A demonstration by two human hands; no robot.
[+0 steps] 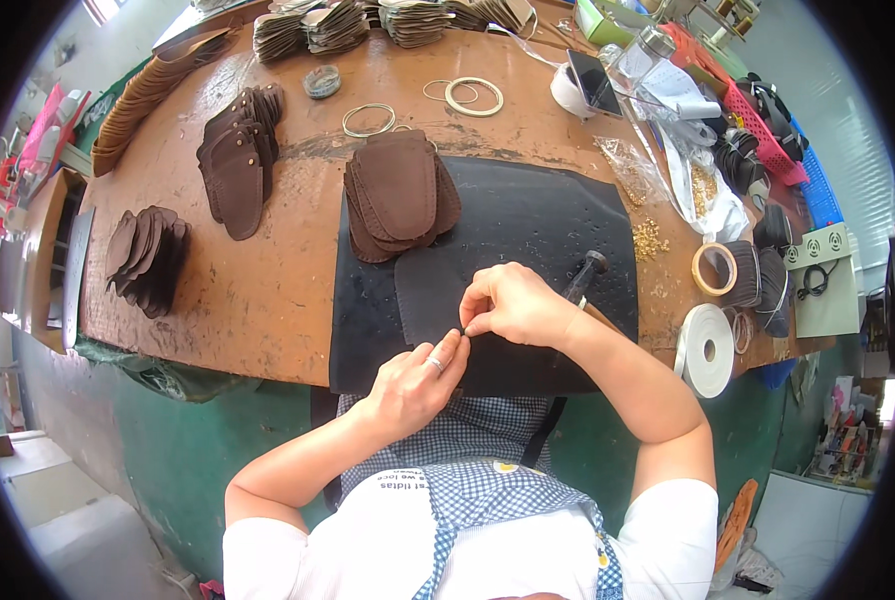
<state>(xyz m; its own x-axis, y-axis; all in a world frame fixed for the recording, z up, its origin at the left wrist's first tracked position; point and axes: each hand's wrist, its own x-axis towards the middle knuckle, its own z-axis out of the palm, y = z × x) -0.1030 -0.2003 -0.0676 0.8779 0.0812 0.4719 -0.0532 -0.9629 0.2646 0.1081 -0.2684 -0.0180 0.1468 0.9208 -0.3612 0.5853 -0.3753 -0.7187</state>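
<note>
A flat dark piece (429, 295), rounded at the top and with small notches or stitch holes along its left edge, lies on a black mat (557, 215). My left hand (415, 388), a ring on one finger, has its fingers pressed together at the piece's lower edge. From the right, my right hand (515, 305) meets those fingertips in a pinch. Something tiny and dark seems to be between the fingertips, too small to name. Just beyond the piece sits a stack of brown leather-like pieces (397, 190). A dark-headed tool (585, 275) lies right of my right hand.
More brown pieces (237, 165) are fanned out at the left, beside a smaller pile (147, 258). Rings (474, 97) lie at the back. On the right are small gold-coloured parts (649, 240), a tape roll (713, 269), a white roll (707, 350) and a phone (595, 82).
</note>
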